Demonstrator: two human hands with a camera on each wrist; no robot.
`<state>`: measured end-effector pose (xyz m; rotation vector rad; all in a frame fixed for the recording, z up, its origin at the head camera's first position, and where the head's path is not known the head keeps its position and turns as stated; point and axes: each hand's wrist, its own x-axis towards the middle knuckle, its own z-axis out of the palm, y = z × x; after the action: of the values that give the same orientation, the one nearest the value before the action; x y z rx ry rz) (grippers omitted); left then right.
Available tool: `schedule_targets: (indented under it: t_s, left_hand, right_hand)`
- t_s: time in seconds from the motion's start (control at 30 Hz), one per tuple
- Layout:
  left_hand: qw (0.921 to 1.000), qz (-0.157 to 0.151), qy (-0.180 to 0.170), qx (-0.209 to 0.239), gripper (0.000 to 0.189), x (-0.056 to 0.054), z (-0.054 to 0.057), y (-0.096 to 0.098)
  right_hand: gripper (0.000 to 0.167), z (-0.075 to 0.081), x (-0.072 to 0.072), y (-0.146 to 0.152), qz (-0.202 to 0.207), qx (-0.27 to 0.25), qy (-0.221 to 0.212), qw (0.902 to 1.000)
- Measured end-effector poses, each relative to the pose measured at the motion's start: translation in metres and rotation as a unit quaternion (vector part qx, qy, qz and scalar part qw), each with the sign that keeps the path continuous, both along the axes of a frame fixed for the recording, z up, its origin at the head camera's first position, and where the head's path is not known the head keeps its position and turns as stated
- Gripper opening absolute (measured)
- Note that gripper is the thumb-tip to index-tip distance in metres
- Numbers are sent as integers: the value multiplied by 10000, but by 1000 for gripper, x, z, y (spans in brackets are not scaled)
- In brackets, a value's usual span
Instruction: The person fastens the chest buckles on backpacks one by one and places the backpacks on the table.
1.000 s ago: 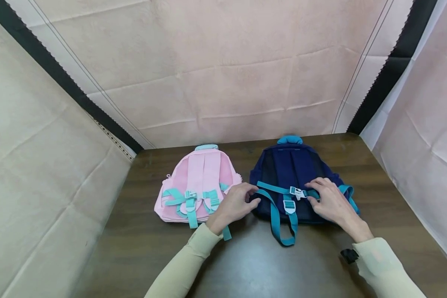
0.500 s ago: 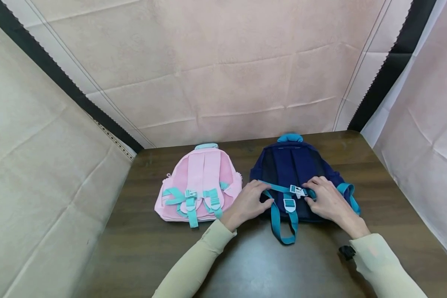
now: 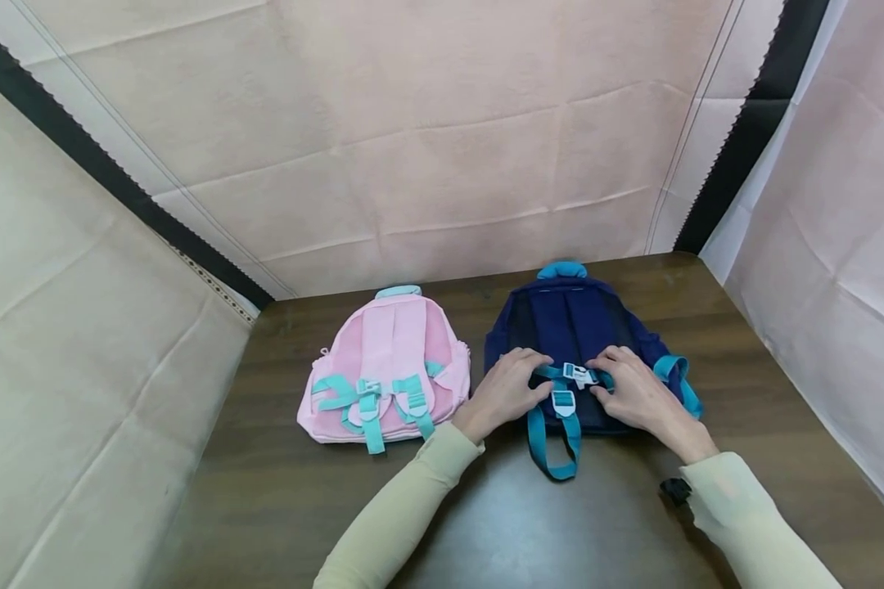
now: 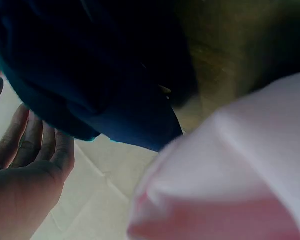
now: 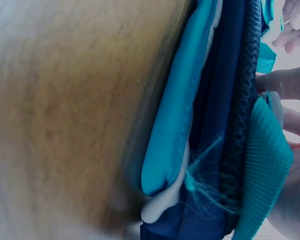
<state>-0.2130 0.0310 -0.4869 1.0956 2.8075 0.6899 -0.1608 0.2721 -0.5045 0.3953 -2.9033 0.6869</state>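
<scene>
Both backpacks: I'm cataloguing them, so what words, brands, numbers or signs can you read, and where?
No text can be read in any of the three views.
Pink backpack: no lettering visible on the side shown.
Navy backpack: none visible; the hands hide part of it.
White buckle: too small to tell if it is marked.
Black item by the right cuff: too small to tell.

The navy backpack [image 3: 569, 315] has near-black mesh panels [image 3: 520, 323], teal straps [image 3: 536, 438], a bright blue handle [image 3: 562, 270] and white buckles [image 3: 579, 375]. The pink backpack [image 3: 394, 335] pairs mint-green straps [image 3: 372, 429] with a pale blue handle [image 3: 398, 291]. Streaky grain marks the brown tabletop [image 3: 265, 491]; sleeves [image 3: 394, 515] are pale green, the back wall [image 3: 442, 123] pinkish beige, its bands [image 3: 121, 169] black
</scene>
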Motion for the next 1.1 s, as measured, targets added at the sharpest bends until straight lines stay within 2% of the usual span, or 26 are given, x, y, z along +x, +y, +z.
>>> schedule_targets:
  t_s: [0.4, 0.5, 0.53, 0.57, 0.63, 0.73, 0.77, 0.8, 1.1]
  left_hand:
    - [9995, -103, -220, -202, 45, -8, -6, 15]
    - [9993, -217, -60, -307, 46, -19, -21, 22]
    - [9990, -267, -37, -345, 47, -20, -22, 24]
    - [9987, -317, 70, -389, 48, -24, -29, 27]
    - [9983, -428, 113, -392, 48, -26, -28, 31]
    - [9976, -553, 92, -410, 49, -19, -14, 32]
    - [9974, -583, 114, -416, 48, -19, -13, 33]
    - [9973, -602, 49, -423, 46, -17, -5, 33]
    - [9970, -629, 109, -445, 39, -17, -7, 37]
  right_hand:
    - [27, -4, -2, -1, 41, -184, 105, 9998]
    - [27, -4, -3, -1, 39, -202, 88, 9997]
    - [28, -4, -3, 0, 38, -205, 84, 9997]
    - [28, -4, -4, 0, 35, -204, 84, 9998]
    - [28, -4, -4, 1, 44, -192, 74, 9998]
    - [29, -4, -5, 2, 73, -178, 51, 9998]
    - [29, -4, -5, 2, 82, -169, 45, 9998]
    - [29, -4, -6, 2, 89, -165, 31, 9998]
    - [28, -2, -7, 2, 134, -136, -96, 9998]
